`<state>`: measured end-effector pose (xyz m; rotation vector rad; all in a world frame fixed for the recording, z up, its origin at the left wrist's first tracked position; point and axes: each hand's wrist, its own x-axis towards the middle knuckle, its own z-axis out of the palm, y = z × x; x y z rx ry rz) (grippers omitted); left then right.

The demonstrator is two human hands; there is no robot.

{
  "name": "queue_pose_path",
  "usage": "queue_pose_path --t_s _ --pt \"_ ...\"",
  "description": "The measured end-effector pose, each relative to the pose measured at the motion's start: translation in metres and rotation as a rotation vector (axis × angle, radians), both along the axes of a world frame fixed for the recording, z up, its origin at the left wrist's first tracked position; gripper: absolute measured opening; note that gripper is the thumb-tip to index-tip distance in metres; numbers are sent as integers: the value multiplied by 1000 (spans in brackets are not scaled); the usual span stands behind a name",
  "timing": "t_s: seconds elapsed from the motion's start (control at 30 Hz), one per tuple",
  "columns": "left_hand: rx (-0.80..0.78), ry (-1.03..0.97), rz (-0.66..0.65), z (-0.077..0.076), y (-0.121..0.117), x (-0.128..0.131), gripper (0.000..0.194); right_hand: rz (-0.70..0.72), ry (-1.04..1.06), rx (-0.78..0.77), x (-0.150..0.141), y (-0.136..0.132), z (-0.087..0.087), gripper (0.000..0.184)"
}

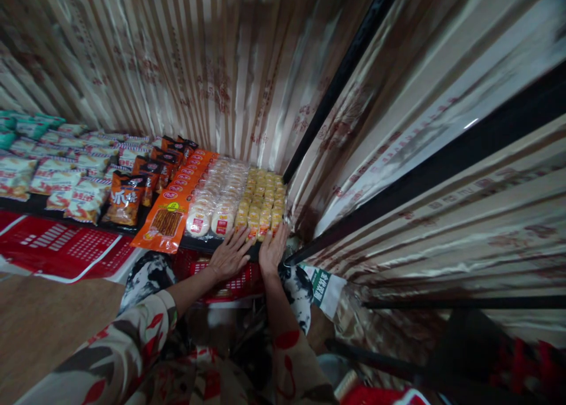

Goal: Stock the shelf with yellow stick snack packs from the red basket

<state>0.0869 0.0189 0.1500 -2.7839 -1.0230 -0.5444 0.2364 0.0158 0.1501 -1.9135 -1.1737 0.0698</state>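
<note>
My left hand (230, 254) lies flat with its fingers stretched out, its tips against the front ends of the yellow-wrapped snack packs (260, 201). At the right front corner of these packs, my right hand (273, 250) rests with its fingers extended along their edge. Neither hand grips anything. Left of the yellow packs, clear packages of round white biscuits (221, 207) stand in rows on the dark shelf (194, 244). Beside those lies an orange bag of brown sticks (165, 219), its lower end reaching over the shelf edge.
Further left, orange-and-black snack bags (124, 197) and white snack bags (88, 197) fill the shelf. Red crates (66, 243) stand below it. A pleated printed curtain (198, 69) hangs behind. Black bars (336, 78) slant along the right side.
</note>
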Motion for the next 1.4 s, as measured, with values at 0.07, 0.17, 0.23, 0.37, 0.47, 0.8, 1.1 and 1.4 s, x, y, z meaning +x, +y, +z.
queue_pose_path --t_s 0.07,0.17,0.23,0.37,0.47,0.8,1.1,1.4 --pt "-5 7 2 0 0 0 55 27 3 6 1 2 -3 63" --pt "-10 14 4 0 0 0 55 46 -11 6 0 4 -8 61" --pt "-15 15 6 1 0 1 55 54 -19 -3 0 4 -9 60" --pt "-23 13 13 1 -1 1 55 35 -16 -8 -1 3 -8 61" --pt "-24 12 12 1 0 1 54 19 -12 -2 -3 2 -7 61" --pt "-32 -12 12 -2 0 0 57 42 -62 -53 -2 2 -9 64" --pt "-23 -36 -26 -3 -8 -6 53 59 -76 58 -14 -26 -5 57" --pt "-23 -67 -27 -37 -38 -31 48 159 -76 151 -51 -62 -23 46"
